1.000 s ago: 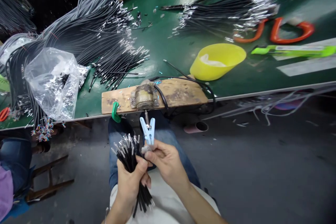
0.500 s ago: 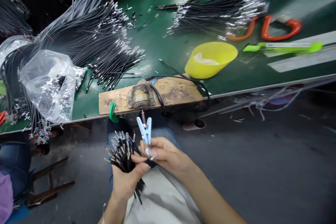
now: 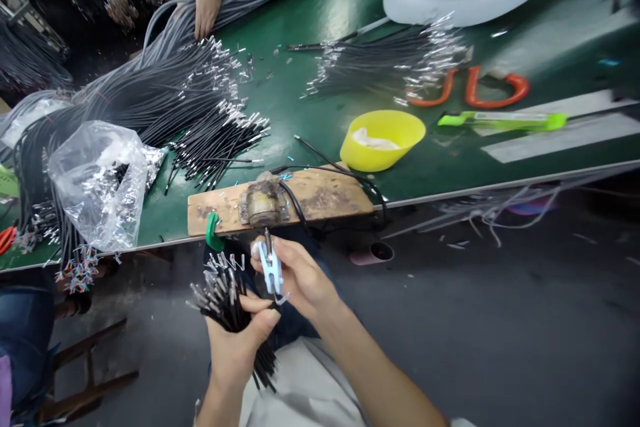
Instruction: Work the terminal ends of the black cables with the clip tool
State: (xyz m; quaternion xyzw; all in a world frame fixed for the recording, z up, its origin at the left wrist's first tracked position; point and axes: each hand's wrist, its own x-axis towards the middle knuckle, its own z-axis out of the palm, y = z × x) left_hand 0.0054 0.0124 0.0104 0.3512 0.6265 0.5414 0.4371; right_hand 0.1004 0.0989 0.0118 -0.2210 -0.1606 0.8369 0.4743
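My left hand (image 3: 235,340) is closed around a bundle of short black cables (image 3: 225,300) with silvery ends pointing up. Its thumb and forefinger pinch one cable end just below a light-blue clothespin (image 3: 273,273). My right hand (image 3: 307,283) has its thumb and fingers on that clothespin's upper legs, squeezing them together. The clothespin hangs at the thin metal shaft (image 3: 268,239) of a small round motor (image 3: 263,202). A pale curled strand shows at the clothespin's lower end; whether the jaws grip it I cannot tell.
The motor sits on a wooden board (image 3: 333,195), with a green clamp (image 3: 213,232) at the green table's edge. Behind lie a yellow cup (image 3: 377,150), cable bundles (image 3: 215,147), a plastic bag (image 3: 100,180), orange-handled scissors (image 3: 500,100) and a fan (image 3: 440,7). A co-worker's hand (image 3: 206,7) touches grey cables.
My right fingers have moved up from the clothespin's lower end to its upper legs, which are now closer together. My left hand still holds the bundle. The view has tilted up slightly.
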